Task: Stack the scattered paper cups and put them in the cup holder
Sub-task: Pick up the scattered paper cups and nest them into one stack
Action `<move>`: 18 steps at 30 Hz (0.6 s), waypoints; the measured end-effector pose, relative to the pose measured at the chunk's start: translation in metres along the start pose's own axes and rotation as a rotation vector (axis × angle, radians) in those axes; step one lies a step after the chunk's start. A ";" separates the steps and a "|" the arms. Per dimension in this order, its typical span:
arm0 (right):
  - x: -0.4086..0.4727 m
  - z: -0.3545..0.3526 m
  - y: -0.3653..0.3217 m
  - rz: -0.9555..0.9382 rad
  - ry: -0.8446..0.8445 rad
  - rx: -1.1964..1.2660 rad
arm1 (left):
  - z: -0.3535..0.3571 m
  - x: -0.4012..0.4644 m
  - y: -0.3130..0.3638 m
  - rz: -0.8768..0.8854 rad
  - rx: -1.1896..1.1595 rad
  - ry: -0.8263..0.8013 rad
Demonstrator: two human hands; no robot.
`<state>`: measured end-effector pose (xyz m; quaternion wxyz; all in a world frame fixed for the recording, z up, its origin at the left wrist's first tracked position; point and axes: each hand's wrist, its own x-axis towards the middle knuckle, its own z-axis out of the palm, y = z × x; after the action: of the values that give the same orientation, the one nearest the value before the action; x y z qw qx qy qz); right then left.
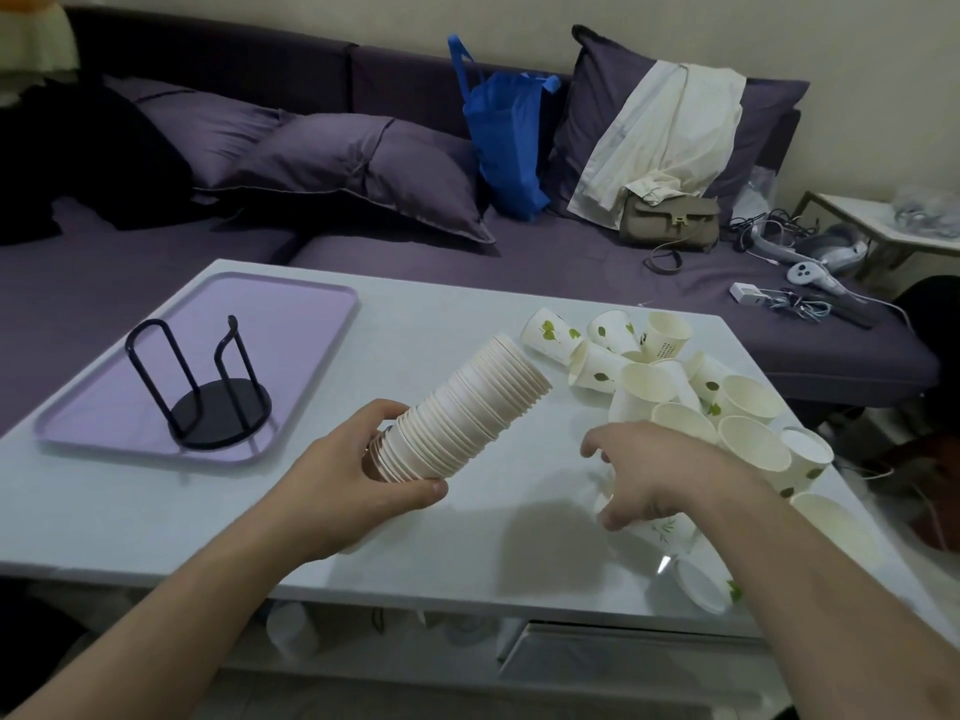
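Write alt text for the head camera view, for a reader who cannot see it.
A person's left hand grips a long stack of nested paper cups above a white table, while the right hand reaches into a pile of loose cups. An empty black cup holder stands on a purple tray at left.

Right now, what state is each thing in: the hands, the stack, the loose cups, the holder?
left hand: grips the stack at its base end.
stack of cups: nested, tilted, held above the table.
right hand: fingers curled over a lying cup; grip unclear.
loose cups: scattered, mostly on their sides.
cup holder: upright on the purple tray, no cups in it.
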<state>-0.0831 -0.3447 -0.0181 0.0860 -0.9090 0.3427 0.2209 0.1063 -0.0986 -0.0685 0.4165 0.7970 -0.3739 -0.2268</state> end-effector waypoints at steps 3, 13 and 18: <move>0.005 0.002 0.003 -0.017 0.043 0.052 | 0.000 -0.003 0.000 0.001 -0.003 -0.014; 0.012 -0.022 -0.002 -0.207 0.799 1.215 | -0.001 -0.002 -0.001 -0.022 0.002 -0.025; 0.015 -0.016 -0.018 -0.286 0.613 1.484 | 0.003 -0.001 -0.001 -0.014 -0.001 -0.041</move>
<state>-0.0561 -0.3445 -0.0107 0.5954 -0.6705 0.2889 -0.3353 0.1039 -0.0987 -0.0712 0.4073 0.7946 -0.3768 -0.2463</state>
